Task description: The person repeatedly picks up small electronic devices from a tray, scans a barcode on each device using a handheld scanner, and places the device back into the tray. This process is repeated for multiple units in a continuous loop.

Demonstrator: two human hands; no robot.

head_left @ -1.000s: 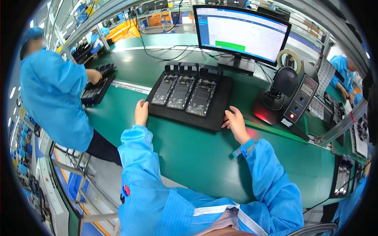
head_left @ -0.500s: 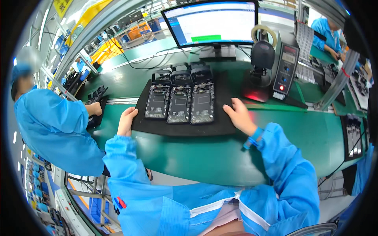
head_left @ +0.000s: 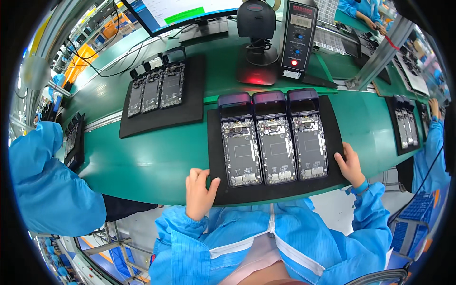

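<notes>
In front of me is a black mat (head_left: 219,194) bearing three opened phones (head_left: 276,149) side by side, with bare inner boards and chips showing. Each phone's front panel is tipped up at its far end. My left hand (head_left: 199,194) pinches the mat's near left corner, thumb on top. At the right edge, my right hand (head_left: 350,164) has its thumb on the mat and its fingers along the side. Neither hand touches a phone. What the fingers do beneath the mat is hidden.
A second black mat (head_left: 190,109) with three opened phones lies farther left. Beyond stand a scanner (head_left: 256,23) glowing red at its base, a control box (head_left: 298,40) and a monitor (head_left: 178,12). Another loaded mat (head_left: 403,126) lies right; a co-worker's sleeve (head_left: 47,175) is at left.
My view has turned right. Both hands and the mat between them are nearer me and farther right. The second mat of phones now shows separately behind, on the left.
</notes>
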